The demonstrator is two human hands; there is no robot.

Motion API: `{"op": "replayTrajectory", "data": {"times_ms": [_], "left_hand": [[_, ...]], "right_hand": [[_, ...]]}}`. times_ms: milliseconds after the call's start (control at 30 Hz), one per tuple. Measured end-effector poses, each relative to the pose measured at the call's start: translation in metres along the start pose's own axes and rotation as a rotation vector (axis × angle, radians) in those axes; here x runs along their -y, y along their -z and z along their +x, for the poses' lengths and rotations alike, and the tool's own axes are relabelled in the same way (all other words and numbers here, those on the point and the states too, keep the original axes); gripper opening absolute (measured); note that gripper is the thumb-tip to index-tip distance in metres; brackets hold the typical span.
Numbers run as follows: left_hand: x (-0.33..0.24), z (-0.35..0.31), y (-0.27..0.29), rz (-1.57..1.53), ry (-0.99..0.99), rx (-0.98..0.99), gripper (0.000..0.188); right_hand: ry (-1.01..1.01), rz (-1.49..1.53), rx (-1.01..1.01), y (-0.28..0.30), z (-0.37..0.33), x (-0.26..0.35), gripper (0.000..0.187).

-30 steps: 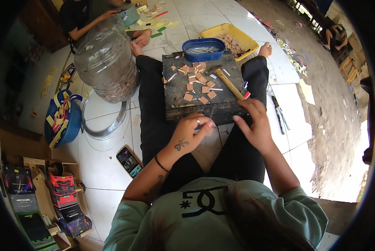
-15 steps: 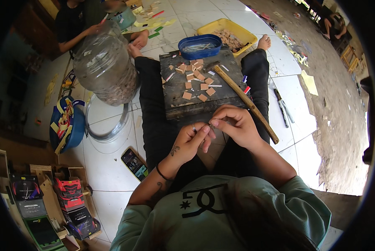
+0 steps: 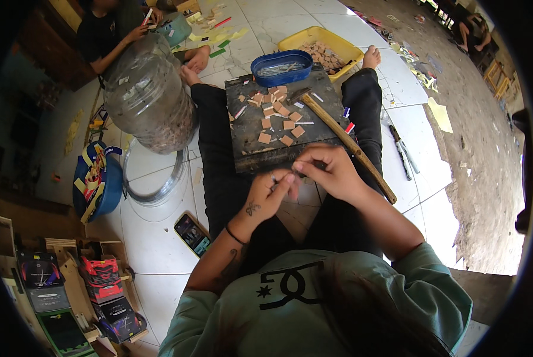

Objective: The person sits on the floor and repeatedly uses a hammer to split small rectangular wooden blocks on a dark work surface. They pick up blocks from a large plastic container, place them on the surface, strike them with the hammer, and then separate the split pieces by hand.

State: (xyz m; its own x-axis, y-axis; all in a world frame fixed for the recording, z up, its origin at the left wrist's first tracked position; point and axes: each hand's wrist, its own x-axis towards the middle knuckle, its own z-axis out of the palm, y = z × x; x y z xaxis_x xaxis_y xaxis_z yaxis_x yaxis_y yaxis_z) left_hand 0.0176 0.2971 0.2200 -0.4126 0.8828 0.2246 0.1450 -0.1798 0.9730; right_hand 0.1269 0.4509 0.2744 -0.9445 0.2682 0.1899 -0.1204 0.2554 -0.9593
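Observation:
My left hand (image 3: 270, 191) and my right hand (image 3: 330, 172) meet above my lap, just short of a dark wooden block (image 3: 251, 149). Thumb and fingers are pinched together on both; whatever is between them is too small and blurred to make out. Small tan wooden squares (image 3: 265, 137) lie scattered on the block with white slivers among them. A hammer (image 3: 345, 138) rests across the block's right side, its handle end beyond my right wrist. At the block's far edge stands a blue oval tub (image 3: 282, 78) holding thin, pale, wire-like pieces.
Behind the block sits a yellow tray (image 3: 352, 50) of wooden bits. To the left are a large clear plastic jar (image 3: 150, 89), a wire coil (image 3: 153, 196), a blue container (image 3: 102, 199) and a phone (image 3: 192, 234). Pens (image 3: 401, 152) lie right. Another person (image 3: 108, 38) sits far left.
My right hand has shifted slightly up and left, and both hands' fingertips are more blurred. The other person's hands have risen with a small red-and-white piece.

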Motion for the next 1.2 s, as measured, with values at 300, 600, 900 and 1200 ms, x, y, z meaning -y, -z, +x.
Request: {"op": "replayTrajectory", "data": {"times_ms": [300,600,900,1200], "left_hand": [[0.014,0.042,0.034,0.834,-0.300,-0.199,0.013],[0.037,0.050,0.032,0.726,-0.289,-0.292,0.010],[0.036,0.047,0.035,0.643,-0.295,-0.356,0.010],[0.033,0.041,0.027,0.762,-0.366,-0.373,0.013]], "right_hand": [[0.357,-0.500,-0.015,0.012,0.065,-0.017,0.006],[0.323,-0.692,-0.125,-0.009,0.065,-0.029,0.012],[-0.264,-1.247,-0.324,0.045,-0.038,-0.024,0.057],[-0.191,-0.720,-0.197,0.048,-0.091,-0.010,0.040]]}}
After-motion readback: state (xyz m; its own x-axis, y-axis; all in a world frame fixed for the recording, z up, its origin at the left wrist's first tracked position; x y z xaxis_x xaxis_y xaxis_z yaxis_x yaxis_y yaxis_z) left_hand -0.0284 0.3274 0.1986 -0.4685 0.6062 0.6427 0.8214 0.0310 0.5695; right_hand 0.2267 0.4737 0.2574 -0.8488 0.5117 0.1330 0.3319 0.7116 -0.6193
